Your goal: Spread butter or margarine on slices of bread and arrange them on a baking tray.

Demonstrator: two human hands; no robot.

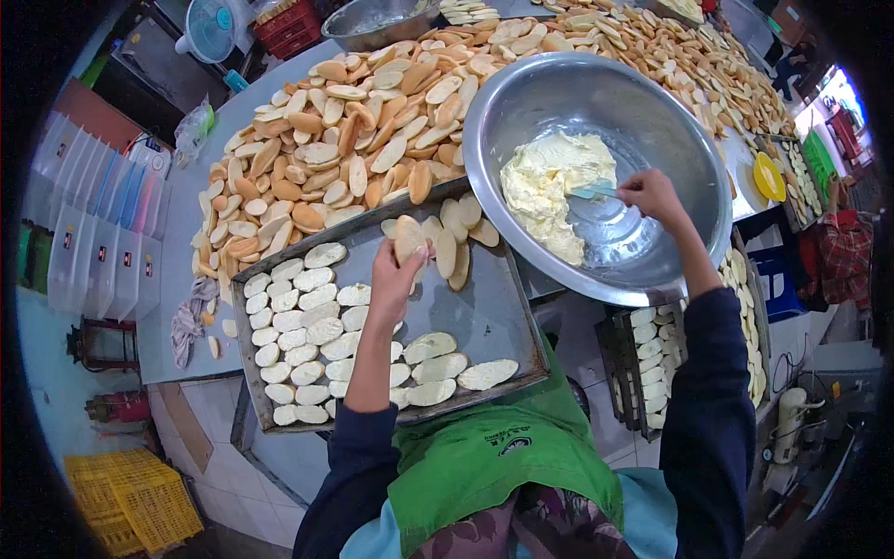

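Note:
My left hand [398, 276] grips a bread slice [408, 240] above a metal baking tray [482, 328]. Rows of slices coated with pale cream [325, 331] cover the tray's left and lower parts, and several bare slices [454, 241] lie at its upper edge. In my right hand [653, 199] is a light blue spatula [594, 190], its blade touching the pale yellow cream [552, 182] in a large steel bowl [601, 84]. The bowl overlaps the tray's upper right corner.
A large heap of bread slices [314, 161] spreads behind the tray and bowl. More filled trays [649, 363] stand at the lower right. A crumpled cloth [192, 321] lies at the left; a yellow bowl [769, 177] sits at the right. A person in plaid [845, 244] is at the far right.

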